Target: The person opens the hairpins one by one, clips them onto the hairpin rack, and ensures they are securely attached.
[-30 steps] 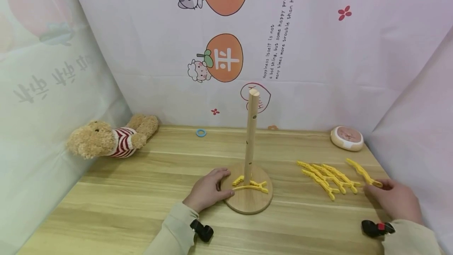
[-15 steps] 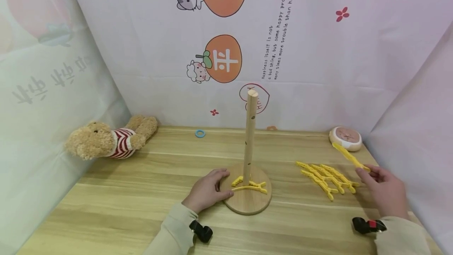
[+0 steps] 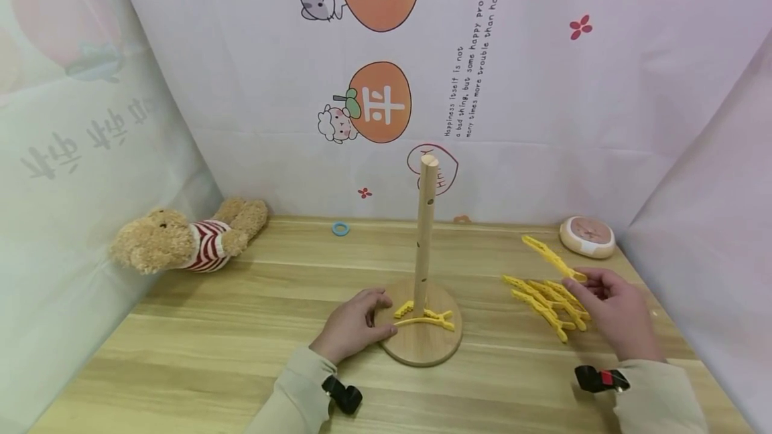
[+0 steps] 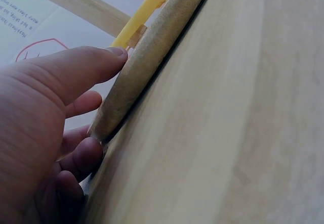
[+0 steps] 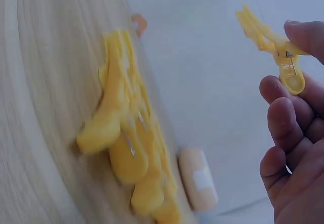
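Note:
My right hand pinches one yellow spring clip between thumb and fingers, above the table. In the right wrist view the held clip shows its metal spring and jaws pointing away from the fingers. Below it several like clips lie side by side on the table, partly behind the hand. My left hand holds the left edge of a wooden stand's round base, thumb near the end of a yellow clip. Yellow clips lie around the foot of the upright post, which has small holes.
A teddy bear in a striped top lies at the back left. A blue ring sits near the table's back edge. At the back right stands a round-cornered cream and pink object. Printed cloth walls enclose the table.
My right hand has lifted a clip off the table at the far right and carried it left, over the other clips. My left hand stays at the stand's base.

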The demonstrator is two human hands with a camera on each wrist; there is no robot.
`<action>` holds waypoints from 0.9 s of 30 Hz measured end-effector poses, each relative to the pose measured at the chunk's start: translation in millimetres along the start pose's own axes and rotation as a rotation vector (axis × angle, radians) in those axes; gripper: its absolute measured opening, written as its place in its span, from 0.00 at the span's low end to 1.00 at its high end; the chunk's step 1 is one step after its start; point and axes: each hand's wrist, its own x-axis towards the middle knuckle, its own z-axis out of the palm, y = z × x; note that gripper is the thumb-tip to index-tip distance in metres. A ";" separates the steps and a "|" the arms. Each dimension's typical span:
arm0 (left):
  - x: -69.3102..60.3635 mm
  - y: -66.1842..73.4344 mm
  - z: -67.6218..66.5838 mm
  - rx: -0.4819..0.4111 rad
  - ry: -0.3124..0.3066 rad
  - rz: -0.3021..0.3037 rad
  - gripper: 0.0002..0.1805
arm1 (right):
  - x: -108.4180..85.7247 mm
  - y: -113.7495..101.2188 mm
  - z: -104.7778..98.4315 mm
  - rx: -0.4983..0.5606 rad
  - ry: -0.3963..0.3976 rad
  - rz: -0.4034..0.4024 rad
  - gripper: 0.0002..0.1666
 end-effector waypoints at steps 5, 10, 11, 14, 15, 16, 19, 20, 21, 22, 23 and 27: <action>0.1 0.1 0.1 -0.005 0.004 0.006 0.25 | -2.1 -16.3 7.5 -0.015 -0.036 -0.061 0.21; -0.2 0.2 0.3 -0.003 0.007 0.010 0.25 | -4.2 -28.3 14.7 -0.007 -0.055 -0.118 0.18; -0.2 0.1 0.4 -0.002 0.007 0.010 0.25 | -4.7 -31.0 15.7 -0.004 -0.063 -0.128 0.18; -0.2 0.4 0.1 -0.004 0.008 0.011 0.25 | -6.8 -41.7 18.4 0.003 -0.084 -0.157 0.16; -0.1 0.5 0.1 -0.004 0.008 0.011 0.25 | -7.3 -45.1 19.4 0.003 -0.090 -0.166 0.16; 0.0 0.6 0.0 -0.004 0.008 0.010 0.26 | -7.9 -48.1 20.7 0.003 -0.100 -0.175 0.15; 0.7 0.0 0.2 -0.005 0.009 -0.002 0.32 | -9.6 -55.2 25.4 0.023 -0.131 -0.197 0.13; 1.0 -0.3 0.4 -0.003 0.009 -0.008 0.34 | -10.1 -56.6 27.0 0.029 -0.145 -0.205 0.13; 1.2 -0.6 0.6 -0.001 0.009 -0.015 0.36 | -10.7 -57.8 28.6 0.035 -0.159 -0.213 0.12; 1.3 -0.7 0.7 -0.001 0.010 -0.020 0.38 | -11.5 -59.0 30.1 0.041 -0.171 -0.223 0.11; 1.3 -0.9 0.9 0.001 0.010 -0.025 0.40 | -12.1 -60.2 31.4 0.048 -0.183 -0.230 0.11; 1.2 -1.3 1.3 0.010 0.006 -0.028 0.42 | -14.6 -64.9 34.7 0.065 -0.233 -0.248 0.10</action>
